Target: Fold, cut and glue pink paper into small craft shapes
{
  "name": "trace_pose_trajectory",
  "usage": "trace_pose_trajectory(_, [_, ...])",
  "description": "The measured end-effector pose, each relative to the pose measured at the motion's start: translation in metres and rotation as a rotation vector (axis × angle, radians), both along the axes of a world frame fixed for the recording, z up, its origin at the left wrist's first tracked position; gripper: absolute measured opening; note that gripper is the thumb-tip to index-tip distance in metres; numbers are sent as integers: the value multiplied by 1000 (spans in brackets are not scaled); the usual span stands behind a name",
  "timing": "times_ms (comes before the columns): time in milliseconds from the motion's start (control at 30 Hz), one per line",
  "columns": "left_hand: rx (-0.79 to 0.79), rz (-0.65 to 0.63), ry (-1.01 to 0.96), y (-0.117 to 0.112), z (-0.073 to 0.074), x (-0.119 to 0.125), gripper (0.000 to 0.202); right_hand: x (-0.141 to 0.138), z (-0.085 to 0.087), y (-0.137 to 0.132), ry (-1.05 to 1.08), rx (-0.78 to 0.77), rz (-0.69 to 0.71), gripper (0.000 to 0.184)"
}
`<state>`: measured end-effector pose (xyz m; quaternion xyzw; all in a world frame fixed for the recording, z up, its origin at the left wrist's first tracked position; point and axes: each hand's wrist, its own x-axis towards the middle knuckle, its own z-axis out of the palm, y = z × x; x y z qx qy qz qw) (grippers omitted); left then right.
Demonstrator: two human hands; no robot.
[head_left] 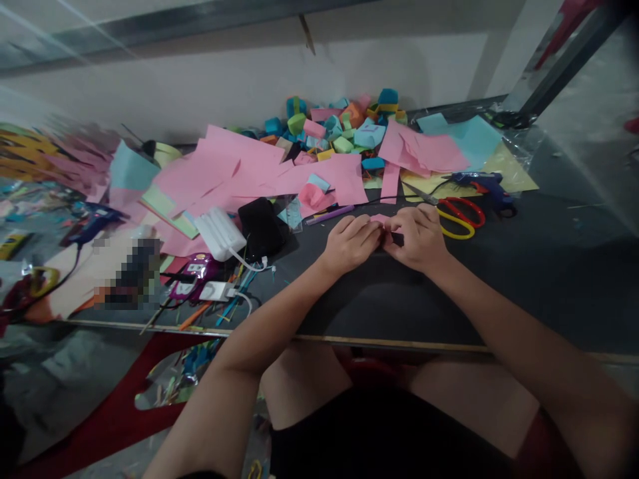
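Observation:
My left hand (351, 241) and my right hand (421, 237) meet over the dark table (524, 279), fingers curled and pinched together. Between them they hold a small pink piece of paper (382, 219), mostly hidden by the fingers, with something dark just under it. Red-and-yellow scissors (462, 214) lie just right of my right hand. A purple pen (329, 215) lies just beyond my left hand.
Pink paper sheets (234, 173) spread across the table's back, with a heap of small folded coloured paper boxes (344, 123) behind. A blue glue gun (486, 186), a black pouch (260, 229), a white power bank (219, 233) with cables and a second glue gun (92, 223) lie around.

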<state>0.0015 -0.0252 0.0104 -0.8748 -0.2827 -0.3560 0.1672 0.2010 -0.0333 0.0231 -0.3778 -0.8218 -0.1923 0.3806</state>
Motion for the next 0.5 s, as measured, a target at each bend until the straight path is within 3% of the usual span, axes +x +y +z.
trace_pose_trajectory(133, [-16, 2, -4, 0, 2, 1, 18, 1, 1, -1, -28, 17, 7, 10])
trace_pose_trajectory(333, [298, 31, -30, -5, 21, 7, 13, 3, 1, 3, -88, 20, 0, 10])
trace_pose_trajectory(500, [284, 18, -80, -3, 23, 3, 11, 11, 1, 8, -77, -16, -13, 13])
